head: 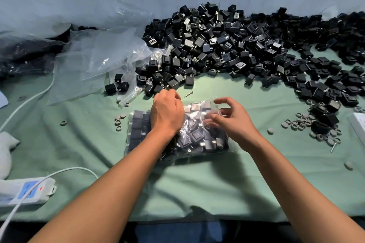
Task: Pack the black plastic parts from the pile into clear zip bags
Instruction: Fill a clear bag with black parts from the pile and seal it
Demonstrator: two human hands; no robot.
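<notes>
Cloth (197, 189), green, covers the whole table w/ a pale wall behind. Pile of black plastic parts (237, 45) spreads across the far centre and right, thinning out toward the near right edge. Loose clear bags (98, 57) lie crumpled at far left, partly over a few stray parts. Filled zip bag (193, 140) sits flat in the centre, just in front of the pile, packed w/ black parts. A second, tidier bag of parts (138, 128) lies touching its left side.

Left hand (167, 114) is over the filled bag's far edge, knuckles up, fingers curled down; can't tell if they pinch the plastic or just press. Right hand (231, 122) hovers at the bag's right top corner, fingers spread and slightly bent, blurred, holding nothing visible.

Power strip (23, 191), white w/ blue panel, lies at near left, its cable (75, 169) looping beside it. Grey rings and caps (300, 124) scatter at right near the pile's tail; a few more (119, 120) sit left of the bags. One small screw (188, 94) lies between pile and bag.
</notes>
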